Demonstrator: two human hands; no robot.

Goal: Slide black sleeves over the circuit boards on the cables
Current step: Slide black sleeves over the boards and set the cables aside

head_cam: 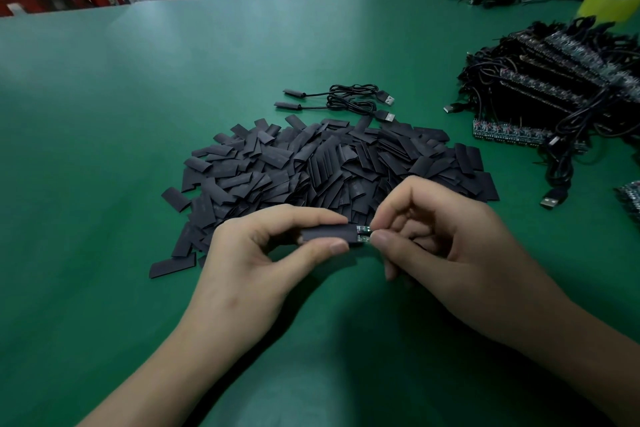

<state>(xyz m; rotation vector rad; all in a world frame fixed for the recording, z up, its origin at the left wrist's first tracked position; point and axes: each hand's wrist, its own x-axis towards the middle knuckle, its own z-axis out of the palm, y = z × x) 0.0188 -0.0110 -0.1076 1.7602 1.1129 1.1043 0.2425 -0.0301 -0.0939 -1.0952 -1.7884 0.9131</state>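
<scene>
- Matte black sleeve (pixel 327 235), flat and rectangular, is pinched between the left hand (pixel 252 253) thumb and forefinger, just above the green table (pixel 104 97).
- The circuit board (pixel 363 233), green with tiny components, sticks out of the sleeve's right end, so only part of it is covered.
- Right hand (pixel 446 246) pinches the board's exposed end with thumb and forefinger, the other fingers curled in underneath.
- Just behind the hands is a big loose pile of sleeves (pixel 329 163), all the same flat dull-black strips.
- Two finished cables (pixel 346 100) with USB plugs lie behind the pile.
- A tangled heap of cables (pixel 554 87) with bare boards sits off to the right, glossy black wire everywhere.
</scene>
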